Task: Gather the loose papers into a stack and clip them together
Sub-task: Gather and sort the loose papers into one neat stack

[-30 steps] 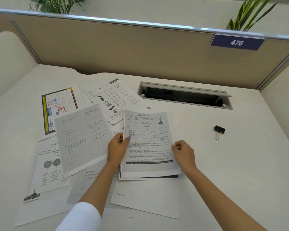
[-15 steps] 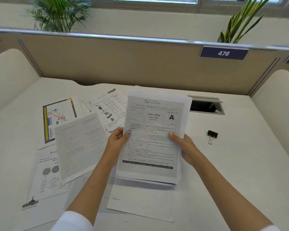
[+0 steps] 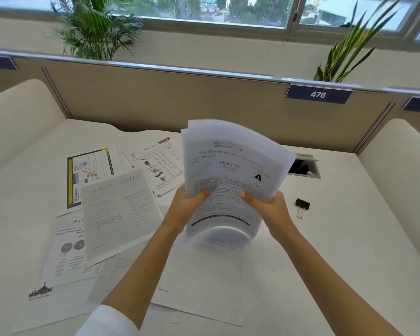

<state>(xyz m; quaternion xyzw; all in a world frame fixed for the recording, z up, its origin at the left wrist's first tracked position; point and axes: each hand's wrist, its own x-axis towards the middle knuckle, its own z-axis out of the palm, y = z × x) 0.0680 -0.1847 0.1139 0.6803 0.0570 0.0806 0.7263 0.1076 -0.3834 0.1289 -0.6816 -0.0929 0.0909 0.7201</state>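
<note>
I hold a small stack of printed papers [image 3: 230, 163] upright above the desk, its top sheet marked with a boxed letter A. My left hand [image 3: 189, 202] grips its left edge and my right hand [image 3: 267, 204] grips its right edge. The lower edge bows toward the desk and is blurred. Several loose sheets lie to the left: a grey text sheet [image 3: 117, 212], a colourful sheet [image 3: 87, 173], a sheet with small pictures [image 3: 160, 163] and a sheet with two round figures [image 3: 68, 253]. More white sheets [image 3: 204, 282] lie under my arms. A black binder clip [image 3: 302, 206] sits to the right.
The white desk [image 3: 349, 251] is bounded by a tan partition [image 3: 180, 98] bearing a plate numbered 476. An open cable hatch [image 3: 303, 166] sits behind the held stack. Cream side panels rise at left and right. Potted plants stand behind the partition.
Both hands have lifted the stack off the desk and tilted it upright. Its lower edge now bows. The view has tilted up, showing the window and plants.
</note>
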